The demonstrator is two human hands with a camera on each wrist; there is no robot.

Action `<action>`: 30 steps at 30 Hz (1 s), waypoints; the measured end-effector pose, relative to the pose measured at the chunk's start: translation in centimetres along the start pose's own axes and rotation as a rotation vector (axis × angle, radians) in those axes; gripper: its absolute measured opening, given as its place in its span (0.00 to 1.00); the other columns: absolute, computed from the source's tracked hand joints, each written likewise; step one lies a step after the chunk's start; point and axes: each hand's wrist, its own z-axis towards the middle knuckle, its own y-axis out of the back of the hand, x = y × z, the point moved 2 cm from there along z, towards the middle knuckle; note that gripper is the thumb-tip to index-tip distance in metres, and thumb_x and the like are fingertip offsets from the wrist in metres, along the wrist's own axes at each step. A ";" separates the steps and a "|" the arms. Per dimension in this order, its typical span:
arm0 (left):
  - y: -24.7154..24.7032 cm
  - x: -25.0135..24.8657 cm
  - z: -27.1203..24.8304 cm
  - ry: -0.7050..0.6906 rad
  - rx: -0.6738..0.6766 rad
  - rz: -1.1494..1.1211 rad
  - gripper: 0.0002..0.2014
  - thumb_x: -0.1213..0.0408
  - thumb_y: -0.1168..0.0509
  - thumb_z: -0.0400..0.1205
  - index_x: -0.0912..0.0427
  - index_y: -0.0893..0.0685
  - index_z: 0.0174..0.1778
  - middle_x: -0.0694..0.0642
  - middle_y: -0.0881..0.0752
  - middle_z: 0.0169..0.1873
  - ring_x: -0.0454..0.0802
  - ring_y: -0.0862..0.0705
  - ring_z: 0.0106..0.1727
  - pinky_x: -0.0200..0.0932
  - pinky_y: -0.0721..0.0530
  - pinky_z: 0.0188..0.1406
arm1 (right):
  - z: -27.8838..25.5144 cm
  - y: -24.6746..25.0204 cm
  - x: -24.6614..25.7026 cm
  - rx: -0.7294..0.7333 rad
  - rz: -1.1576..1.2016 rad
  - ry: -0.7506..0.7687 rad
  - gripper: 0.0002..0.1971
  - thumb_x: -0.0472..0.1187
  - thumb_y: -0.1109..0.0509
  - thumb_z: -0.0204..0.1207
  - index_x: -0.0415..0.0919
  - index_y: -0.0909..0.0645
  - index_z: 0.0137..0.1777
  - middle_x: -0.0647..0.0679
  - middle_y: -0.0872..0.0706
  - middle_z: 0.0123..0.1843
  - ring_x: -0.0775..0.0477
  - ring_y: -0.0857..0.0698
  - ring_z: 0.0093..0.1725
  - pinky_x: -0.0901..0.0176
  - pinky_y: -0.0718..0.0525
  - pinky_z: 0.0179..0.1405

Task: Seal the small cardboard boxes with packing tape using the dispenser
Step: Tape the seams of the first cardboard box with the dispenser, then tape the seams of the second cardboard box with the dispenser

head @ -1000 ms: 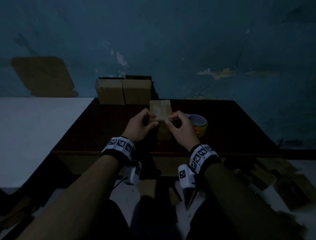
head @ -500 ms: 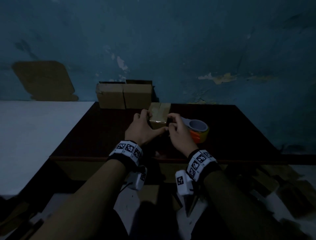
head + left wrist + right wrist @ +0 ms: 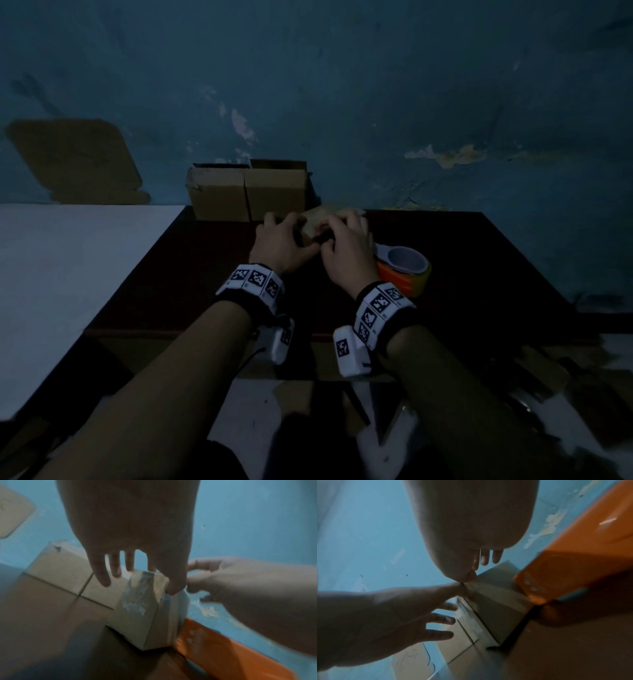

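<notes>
The small taped brown cardboard box (image 3: pixel 317 222), held up a second ago, now stands on the dark bench (image 3: pixel 191 274) just left of the orange tape dispenser (image 3: pixel 404 274). Left hand (image 3: pixel 279 245) and right hand (image 3: pixel 346 246) press it with spread fingers, apparently smoothing tape.

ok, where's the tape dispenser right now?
In the head view the orange tape dispenser sits on the dark table, untouched, just right of the right hand and near the small box that both hands are working.
</notes>
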 end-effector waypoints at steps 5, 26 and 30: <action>-0.1 1.0 2.3 -0.069 0.069 -0.096 0.32 0.55 0.29 0.78 0.50 0.31 0.79 0.66 0.26 0.69 0.63 0.24 0.67 0.45 0.27 0.67 | 2.1 -1.1 0.4 0.069 -0.068 0.075 0.17 0.33 0.37 0.73 0.52 0.23 0.58 0.50 0.21 0.62 0.45 0.26 0.64 0.49 0.31 0.61; 2.0 4.3 15.6 -0.017 0.087 0.295 0.46 0.57 0.28 0.78 0.44 0.51 0.85 0.61 0.53 0.84 0.66 0.40 0.81 0.61 0.23 0.67 | 8.1 -4.2 -3.8 -0.078 -0.226 -0.090 0.09 0.37 0.36 0.78 0.50 0.21 0.55 0.50 0.23 0.59 0.47 0.28 0.63 0.49 0.27 0.50; 2.3 4.6 16.2 -0.040 0.036 0.421 0.34 0.58 0.32 0.79 0.45 0.40 0.80 0.64 0.35 0.73 0.73 0.28 0.69 0.66 0.19 0.57 | 8.2 -4.2 -4.1 -0.087 -0.201 -0.079 0.09 0.37 0.36 0.78 0.51 0.23 0.54 0.52 0.23 0.59 0.48 0.28 0.63 0.48 0.25 0.51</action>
